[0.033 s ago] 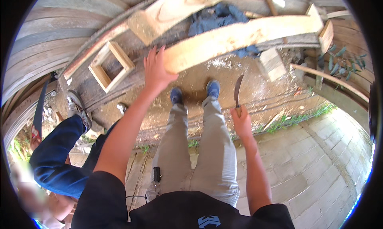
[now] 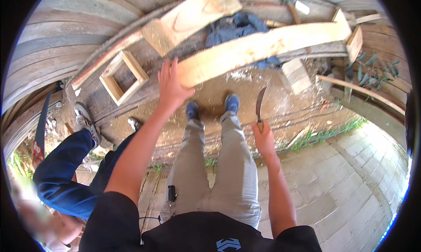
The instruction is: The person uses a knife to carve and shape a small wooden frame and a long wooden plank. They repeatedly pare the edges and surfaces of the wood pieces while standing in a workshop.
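Long pale plank (image 2: 263, 45), lying crosswise, curved knife (image 2: 259, 104), blade apparently brownish

Weathered plank walls (image 2: 48, 37) border a floor (image 2: 285, 103), apparently dirt, beside pale paving (image 2: 329, 195).

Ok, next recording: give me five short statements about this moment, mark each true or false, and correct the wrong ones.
1. The right hand holds a curved knife. True.
2. Part of a dark blue cloth shows beyond the long pale board. True.
3. The left hand lies on the dark blue cloth. False: it is at the left end of the long pale board, with its fingers spread.
4. A saw is in a co-worker's hand at the left. True.
5. The four-sided wooden frame lies to the right of the long pale board. False: it lies to the left.
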Action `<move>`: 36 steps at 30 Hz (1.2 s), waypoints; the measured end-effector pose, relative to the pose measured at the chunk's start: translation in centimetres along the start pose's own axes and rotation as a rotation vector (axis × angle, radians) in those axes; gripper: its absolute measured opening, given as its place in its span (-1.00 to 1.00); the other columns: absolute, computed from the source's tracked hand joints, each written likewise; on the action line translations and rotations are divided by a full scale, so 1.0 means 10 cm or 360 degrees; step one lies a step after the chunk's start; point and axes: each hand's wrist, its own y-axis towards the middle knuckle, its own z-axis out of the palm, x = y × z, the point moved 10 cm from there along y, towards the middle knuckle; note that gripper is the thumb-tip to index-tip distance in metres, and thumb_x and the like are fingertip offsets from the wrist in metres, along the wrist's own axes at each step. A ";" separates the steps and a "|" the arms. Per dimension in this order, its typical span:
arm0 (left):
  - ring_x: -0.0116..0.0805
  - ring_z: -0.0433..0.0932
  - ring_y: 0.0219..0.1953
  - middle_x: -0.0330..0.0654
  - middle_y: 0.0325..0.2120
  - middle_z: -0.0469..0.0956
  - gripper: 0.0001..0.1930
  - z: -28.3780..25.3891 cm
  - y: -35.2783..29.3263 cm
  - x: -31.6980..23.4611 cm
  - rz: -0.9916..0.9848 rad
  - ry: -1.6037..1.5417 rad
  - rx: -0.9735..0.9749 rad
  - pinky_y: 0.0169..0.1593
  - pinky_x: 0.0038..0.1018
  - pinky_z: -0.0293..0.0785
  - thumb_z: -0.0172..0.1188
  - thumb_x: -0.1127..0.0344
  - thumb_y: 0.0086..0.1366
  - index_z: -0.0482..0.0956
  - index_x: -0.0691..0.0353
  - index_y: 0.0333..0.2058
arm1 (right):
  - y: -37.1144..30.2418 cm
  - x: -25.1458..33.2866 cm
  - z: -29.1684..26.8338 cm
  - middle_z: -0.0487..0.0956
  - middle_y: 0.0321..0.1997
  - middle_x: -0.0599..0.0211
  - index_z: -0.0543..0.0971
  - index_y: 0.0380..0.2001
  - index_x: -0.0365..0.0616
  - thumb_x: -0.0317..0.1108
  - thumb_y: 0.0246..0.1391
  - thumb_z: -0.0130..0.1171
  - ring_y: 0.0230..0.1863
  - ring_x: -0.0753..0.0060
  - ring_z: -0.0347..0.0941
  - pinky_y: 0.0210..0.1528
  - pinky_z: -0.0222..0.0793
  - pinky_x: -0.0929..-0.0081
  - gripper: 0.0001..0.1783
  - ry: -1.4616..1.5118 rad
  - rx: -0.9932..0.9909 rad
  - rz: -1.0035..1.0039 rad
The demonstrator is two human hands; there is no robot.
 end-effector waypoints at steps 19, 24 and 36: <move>-0.58 0.27 -0.63 -0.31 -0.71 0.38 -0.81 -0.81 -2.28 0.14 -0.0730 -0.0802 0.0084 -0.52 -0.49 0.21 0.33 0.30 0.27 0.59 0.29 -0.44 | 1.11 0.83 -2.40 0.59 -0.13 -0.32 0.47 -0.06 -0.30 -0.02 0.30 -0.18 -0.04 -0.40 0.50 0.00 0.33 -0.14 -0.48 -0.0318 -0.0734 -0.0050; -0.62 0.23 -0.63 -0.38 -0.71 0.25 -0.81 -0.74 -2.17 0.37 -0.0835 -0.1274 -0.0072 -0.58 -0.54 0.07 0.14 0.32 0.40 0.52 0.21 -0.07 | 1.43 0.31 -2.58 0.55 -0.31 -0.16 0.54 -0.35 -0.33 -0.11 0.25 -0.06 -0.28 -0.09 0.52 -0.27 0.39 0.06 -0.57 0.0292 -0.0732 0.0208; -0.40 0.59 -0.50 -0.16 -0.19 0.58 -0.44 -0.65 -2.93 0.57 -0.1513 -0.1243 -0.0049 -0.54 -0.50 0.46 0.21 0.40 0.28 0.33 0.06 0.25 | 3.30 0.39 -3.33 0.65 -0.06 -0.03 0.66 -0.12 -0.05 -0.06 0.16 0.16 0.06 -0.05 0.54 0.13 0.38 0.05 -0.63 -0.0277 -0.0568 0.0130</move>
